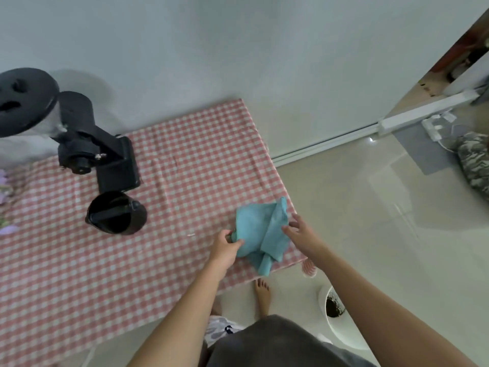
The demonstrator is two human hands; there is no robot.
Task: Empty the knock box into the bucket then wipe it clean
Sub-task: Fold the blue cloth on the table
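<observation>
The black knock box (116, 213) stands upright on the pink checked tablecloth (79, 260), its bar across the open top. A crumpled light blue cloth (260, 231) lies near the table's right front corner. My left hand (226, 249) pinches the cloth's left edge. My right hand (300, 234) touches its right side with fingers spread. On the floor below, partly behind my right arm, sits the white bucket (324, 303) with dark coffee grounds inside.
A black coffee grinder (79, 139) stands at the table's back left, just behind the knock box. Pale purple flowers (5, 205) lie at the left edge. The wall runs behind the table. My bare foot (262, 292) is on the tiled floor by the table edge.
</observation>
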